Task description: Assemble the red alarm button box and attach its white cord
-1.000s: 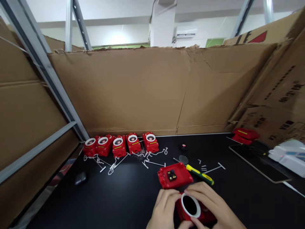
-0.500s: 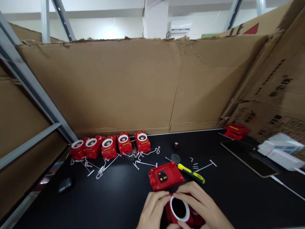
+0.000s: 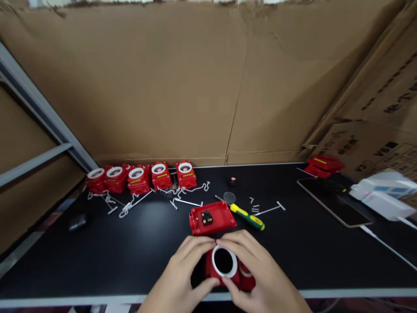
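Note:
Near the table's front edge I hold a red housing (image 3: 224,271) with a white ring round a dark round opening. My left hand (image 3: 180,271) grips its left side, fingers curled round it. My right hand (image 3: 257,271) wraps the right side, fingertips on the ring's top. Just beyond lies a red flat cover (image 3: 211,217) with a small black and brass part on it. A yellow and green screwdriver (image 3: 247,216) rests to its right, beside a few small screws (image 3: 256,206) and a thin metal pin (image 3: 269,209).
Several finished red housings (image 3: 140,178) line the back left, with white cords (image 3: 182,193) trailing in front. A small dark disc (image 3: 229,198) and a button (image 3: 233,180) lie mid-table. A tablet (image 3: 332,202), white boxes (image 3: 384,195) and red parts (image 3: 322,166) sit right. Cardboard walls (image 3: 195,87) enclose the black table (image 3: 325,261).
The camera has tilted down and shifted, so the whole table sits higher and more of its front edge shows. Both hands keep hold of the red housing.

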Demonstrator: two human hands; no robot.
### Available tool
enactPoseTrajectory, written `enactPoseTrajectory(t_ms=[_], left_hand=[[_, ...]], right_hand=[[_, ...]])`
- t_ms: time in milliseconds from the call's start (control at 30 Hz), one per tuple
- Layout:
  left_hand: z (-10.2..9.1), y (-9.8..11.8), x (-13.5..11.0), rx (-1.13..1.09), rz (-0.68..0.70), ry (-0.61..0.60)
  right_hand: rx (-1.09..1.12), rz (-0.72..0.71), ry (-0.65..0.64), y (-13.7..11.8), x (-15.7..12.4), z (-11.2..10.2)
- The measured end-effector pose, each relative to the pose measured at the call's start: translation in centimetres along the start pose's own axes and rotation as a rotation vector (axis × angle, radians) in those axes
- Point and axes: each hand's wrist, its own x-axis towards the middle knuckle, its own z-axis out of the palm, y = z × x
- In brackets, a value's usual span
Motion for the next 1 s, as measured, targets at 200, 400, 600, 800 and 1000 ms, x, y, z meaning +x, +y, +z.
enactPoseTrajectory(t_ms=[200, 400, 600, 800, 1000], left_hand=[[-0.6, 1.5, 0.2, -0.005, -0.06, 0.033], [0.1, 1.4, -0.8, 0.127, -0.01, 0.076], [0.4, 1.9, -0.5, 0.222, 0.0, 0.101], [0.3, 2.5, -0.4, 0.249, -0.015, 0.065], [0.2, 2.8, -0.2, 0.243, -0.039, 0.056]], right_hand=[[0.088, 0.101, -0.048, 0.4, -0.6, 0.0], [-0.005, 0.182, -0.081, 0.1, -1.3, -0.6], [-0.02, 0.164, -0.014, -0.2, -1.5, -0.8], [-0.003, 0.173, -0.051, -0.3, -1.3, -0.8], [0.012, 0.192, -0.055, -0.6, -1.0, -0.8]])
